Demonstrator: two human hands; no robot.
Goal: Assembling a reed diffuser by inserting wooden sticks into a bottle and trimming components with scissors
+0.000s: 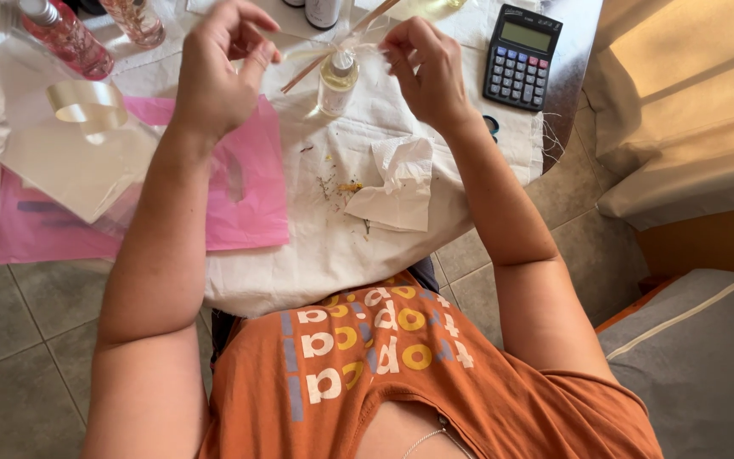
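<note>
Small clear glass bottle of pale yellow liquid upright on white cloth-covered surface, mid-top of view, between both hands.

Left hand fingers pinched on thin cream ribbon end; right hand fingers pinched on other end, at bottle neck.

Risks, as judged:
- uneven tug tips bottle, liquid spills on cloth
- ribbon slips from pinch, bow loosens
- wooden reed sticks knocked out

Counts:
- pink-liquid bottles: two seen
- black calculator: one
- crumpled white tissue: one
- pink plastic bag: one
- ribbon roll: one
</note>
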